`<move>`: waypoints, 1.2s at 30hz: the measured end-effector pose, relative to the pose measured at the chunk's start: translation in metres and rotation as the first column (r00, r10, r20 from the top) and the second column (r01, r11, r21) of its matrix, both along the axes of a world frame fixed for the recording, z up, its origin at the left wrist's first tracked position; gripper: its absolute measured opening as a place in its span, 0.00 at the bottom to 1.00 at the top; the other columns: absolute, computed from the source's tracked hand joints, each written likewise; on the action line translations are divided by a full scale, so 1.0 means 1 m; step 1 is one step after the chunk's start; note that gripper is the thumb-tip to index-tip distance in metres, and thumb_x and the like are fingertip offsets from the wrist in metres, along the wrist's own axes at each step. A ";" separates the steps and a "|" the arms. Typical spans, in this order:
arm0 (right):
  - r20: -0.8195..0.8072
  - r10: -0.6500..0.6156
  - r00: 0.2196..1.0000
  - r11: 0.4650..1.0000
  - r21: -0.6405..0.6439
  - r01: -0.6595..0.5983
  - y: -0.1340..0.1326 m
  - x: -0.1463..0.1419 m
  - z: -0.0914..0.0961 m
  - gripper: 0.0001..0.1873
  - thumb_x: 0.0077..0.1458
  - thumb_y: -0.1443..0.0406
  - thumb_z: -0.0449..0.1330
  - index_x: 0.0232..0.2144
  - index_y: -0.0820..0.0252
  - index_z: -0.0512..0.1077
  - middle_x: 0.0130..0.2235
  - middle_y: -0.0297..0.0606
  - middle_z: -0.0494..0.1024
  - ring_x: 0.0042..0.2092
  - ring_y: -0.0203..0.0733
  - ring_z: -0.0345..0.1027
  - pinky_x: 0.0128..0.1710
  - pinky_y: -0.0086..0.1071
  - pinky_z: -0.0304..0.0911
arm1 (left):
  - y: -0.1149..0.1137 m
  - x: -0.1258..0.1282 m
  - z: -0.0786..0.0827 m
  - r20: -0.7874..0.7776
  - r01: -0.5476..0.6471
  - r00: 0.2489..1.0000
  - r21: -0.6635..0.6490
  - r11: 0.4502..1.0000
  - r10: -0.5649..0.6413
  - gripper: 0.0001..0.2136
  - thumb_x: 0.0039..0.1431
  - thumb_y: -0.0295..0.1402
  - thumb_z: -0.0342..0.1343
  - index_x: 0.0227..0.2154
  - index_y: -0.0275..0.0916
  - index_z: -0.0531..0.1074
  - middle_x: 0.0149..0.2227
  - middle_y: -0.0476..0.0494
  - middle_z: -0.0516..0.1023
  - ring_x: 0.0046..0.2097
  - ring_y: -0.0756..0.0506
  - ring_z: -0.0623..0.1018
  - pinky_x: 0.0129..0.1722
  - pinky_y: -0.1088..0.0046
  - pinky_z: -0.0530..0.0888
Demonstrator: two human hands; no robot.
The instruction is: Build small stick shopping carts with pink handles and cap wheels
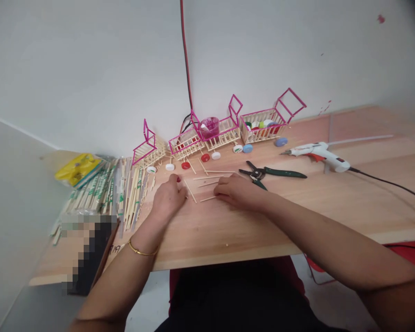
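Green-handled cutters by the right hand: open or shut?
Open: on the cutters, the blade tips stand parted and the green handles spread.

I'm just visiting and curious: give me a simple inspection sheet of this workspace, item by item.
Surface: wooden table, with small pale scraps on it.
Work pieces: loose sticks between the hands; slatted carts with pink trim along the back.
Tools: green-handled cutters lying beyond the right hand; white glue gun farther right.
Clutter: packaged sticks and a yellow packet at the left.
Hands: left hand near the sticks, grip unclear; right hand with fingers seemingly touching a stick.
Cables: black cord from the glue gun; red-and-black cable down the wall.
Surroundings: pale wall with reddish marks.
Other people: nothing seen.
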State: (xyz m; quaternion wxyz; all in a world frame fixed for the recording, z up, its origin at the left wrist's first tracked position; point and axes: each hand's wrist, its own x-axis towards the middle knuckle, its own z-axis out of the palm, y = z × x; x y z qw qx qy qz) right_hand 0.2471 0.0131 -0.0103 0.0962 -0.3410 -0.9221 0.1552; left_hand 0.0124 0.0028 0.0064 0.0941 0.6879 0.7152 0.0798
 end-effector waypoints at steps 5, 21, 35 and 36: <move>0.008 0.000 1.000 1.000 0.008 0.000 0.000 -0.001 0.001 0.10 0.62 0.66 0.53 0.35 0.60 0.75 0.39 0.41 0.77 0.39 0.41 0.69 0.40 0.34 0.54 | -0.005 0.008 -0.003 -0.078 0.051 0.996 -0.036 0.998 -0.054 0.17 0.59 0.45 0.47 0.25 0.40 0.73 0.28 0.39 0.79 0.31 0.41 0.76 0.28 0.69 0.61; 0.237 -0.169 0.957 0.985 0.013 0.170 -0.001 -0.006 0.014 0.12 0.62 0.66 0.51 0.41 0.65 0.73 0.43 0.49 0.76 0.44 0.49 0.72 0.41 0.37 0.62 | -0.003 0.009 -0.006 0.241 0.031 0.969 0.069 0.997 -0.046 0.07 0.52 0.35 0.52 0.23 0.39 0.70 0.21 0.48 0.72 0.25 0.49 0.69 0.26 0.74 0.59; 0.037 -0.243 0.969 0.970 -0.008 0.244 -0.009 -0.007 0.019 0.10 0.61 0.67 0.49 0.37 0.65 0.69 0.38 0.48 0.76 0.36 0.44 0.70 0.35 0.33 0.59 | -0.001 0.014 -0.022 0.980 0.069 0.161 -0.130 0.989 0.117 0.13 0.43 0.33 0.65 0.31 0.34 0.72 0.20 0.53 0.72 0.20 0.54 0.70 0.23 0.77 0.69; -0.068 -0.258 0.964 0.965 -0.073 0.253 -0.008 -0.007 0.018 0.08 0.60 0.67 0.51 0.37 0.65 0.69 0.36 0.45 0.76 0.35 0.42 0.69 0.34 0.32 0.58 | -0.002 0.014 -0.021 0.985 0.091 0.128 -0.128 0.988 0.116 0.13 0.43 0.33 0.66 0.31 0.34 0.72 0.21 0.52 0.73 0.21 0.53 0.71 0.24 0.76 0.70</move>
